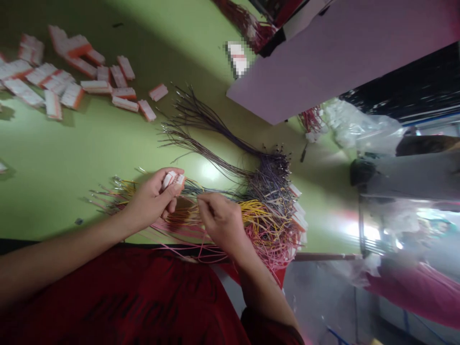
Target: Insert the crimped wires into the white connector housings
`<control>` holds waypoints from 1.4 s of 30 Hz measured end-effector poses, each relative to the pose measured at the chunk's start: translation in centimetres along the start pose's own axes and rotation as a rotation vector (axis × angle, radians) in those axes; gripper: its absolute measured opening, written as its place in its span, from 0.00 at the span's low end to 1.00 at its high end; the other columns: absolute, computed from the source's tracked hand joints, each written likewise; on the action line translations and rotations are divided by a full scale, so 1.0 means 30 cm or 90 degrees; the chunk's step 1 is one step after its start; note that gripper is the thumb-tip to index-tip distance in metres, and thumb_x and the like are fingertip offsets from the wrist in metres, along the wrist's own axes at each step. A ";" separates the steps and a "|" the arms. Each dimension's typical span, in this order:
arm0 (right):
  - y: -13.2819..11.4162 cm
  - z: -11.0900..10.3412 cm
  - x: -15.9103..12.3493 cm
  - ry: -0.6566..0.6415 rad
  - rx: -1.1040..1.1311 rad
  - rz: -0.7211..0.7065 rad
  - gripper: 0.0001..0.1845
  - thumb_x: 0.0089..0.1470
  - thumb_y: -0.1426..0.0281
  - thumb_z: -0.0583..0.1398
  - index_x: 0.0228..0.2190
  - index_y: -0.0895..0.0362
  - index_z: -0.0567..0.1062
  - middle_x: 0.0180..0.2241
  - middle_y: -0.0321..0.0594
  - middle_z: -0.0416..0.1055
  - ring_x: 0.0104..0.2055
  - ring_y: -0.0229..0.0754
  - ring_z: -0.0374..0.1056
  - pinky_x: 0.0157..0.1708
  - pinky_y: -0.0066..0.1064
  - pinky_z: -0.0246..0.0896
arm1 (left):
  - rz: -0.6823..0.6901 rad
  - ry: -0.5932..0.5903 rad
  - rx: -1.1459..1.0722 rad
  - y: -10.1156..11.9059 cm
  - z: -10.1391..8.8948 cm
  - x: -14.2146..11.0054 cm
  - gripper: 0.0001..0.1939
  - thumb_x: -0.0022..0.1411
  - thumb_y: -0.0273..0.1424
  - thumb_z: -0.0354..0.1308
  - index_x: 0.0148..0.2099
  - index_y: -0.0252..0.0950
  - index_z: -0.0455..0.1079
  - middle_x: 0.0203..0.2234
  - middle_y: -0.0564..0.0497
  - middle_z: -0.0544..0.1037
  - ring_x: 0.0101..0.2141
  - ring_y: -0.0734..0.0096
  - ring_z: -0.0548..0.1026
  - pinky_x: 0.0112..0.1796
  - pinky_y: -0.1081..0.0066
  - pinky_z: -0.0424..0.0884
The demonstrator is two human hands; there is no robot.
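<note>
In my left hand is a small white and orange connector housing, held between the thumb and fingers. To its right, my right hand is closed in a pinch, a small gap away from the housing. Whatever sits between its fingertips is too small to make out. Beneath both hands lie bundled yellow wires and pink wires. Farther up the table are dark purple wires and brown wires, their metal-tipped ends fanned to the left.
Many loose white and orange connector housings are scattered at the upper left of the green table. A pale purple panel juts in from the upper right. Beyond it is clear plastic wrapping. More housings sit by the tangled wires.
</note>
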State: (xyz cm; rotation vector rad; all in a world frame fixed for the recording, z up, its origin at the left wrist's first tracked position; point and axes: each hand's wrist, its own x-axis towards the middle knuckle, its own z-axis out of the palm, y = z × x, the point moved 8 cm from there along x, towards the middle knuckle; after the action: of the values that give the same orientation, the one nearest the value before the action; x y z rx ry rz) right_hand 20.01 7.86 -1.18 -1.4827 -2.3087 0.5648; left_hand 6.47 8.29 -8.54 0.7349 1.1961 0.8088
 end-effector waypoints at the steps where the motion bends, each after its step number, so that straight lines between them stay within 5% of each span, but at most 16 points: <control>1: 0.012 -0.023 0.000 0.026 0.053 0.036 0.11 0.59 0.75 0.56 0.28 0.56 0.76 0.24 0.36 0.75 0.25 0.35 0.69 0.28 0.26 0.61 | -0.008 -0.004 -0.017 -0.003 0.001 0.001 0.18 0.62 0.37 0.59 0.50 0.34 0.64 0.14 0.61 0.68 0.14 0.76 0.64 0.15 0.78 0.59; 9: 0.072 0.007 -0.001 0.079 0.204 0.177 0.08 0.58 0.71 0.59 0.36 0.55 0.79 0.22 0.31 0.73 0.20 0.32 0.63 0.22 0.25 0.58 | -0.059 -0.040 -0.109 -0.019 0.023 0.005 0.17 0.59 0.34 0.62 0.48 0.33 0.66 0.19 0.57 0.74 0.19 0.75 0.71 0.20 0.77 0.65; 21: 0.005 -0.068 -0.009 0.209 0.070 0.080 0.07 0.57 0.76 0.60 0.30 0.54 0.76 0.22 0.30 0.75 0.20 0.31 0.64 0.24 0.25 0.62 | -0.108 -0.041 -0.216 -0.050 0.013 0.014 0.19 0.54 0.31 0.69 0.46 0.33 0.69 0.26 0.56 0.74 0.22 0.75 0.74 0.21 0.75 0.67; 42: 0.022 -0.010 0.024 0.113 0.125 0.128 0.09 0.57 0.73 0.57 0.28 0.54 0.76 0.27 0.37 0.79 0.28 0.37 0.72 0.32 0.31 0.67 | -0.086 -0.097 -0.209 -0.074 0.013 0.017 0.20 0.58 0.35 0.67 0.51 0.35 0.71 0.27 0.53 0.77 0.24 0.74 0.73 0.26 0.72 0.68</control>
State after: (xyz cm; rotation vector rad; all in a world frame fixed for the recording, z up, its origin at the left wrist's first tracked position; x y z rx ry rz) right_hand 20.40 8.82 -1.20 -1.6082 -1.9251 0.6638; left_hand 7.25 7.54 -10.58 0.4328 0.9362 0.7973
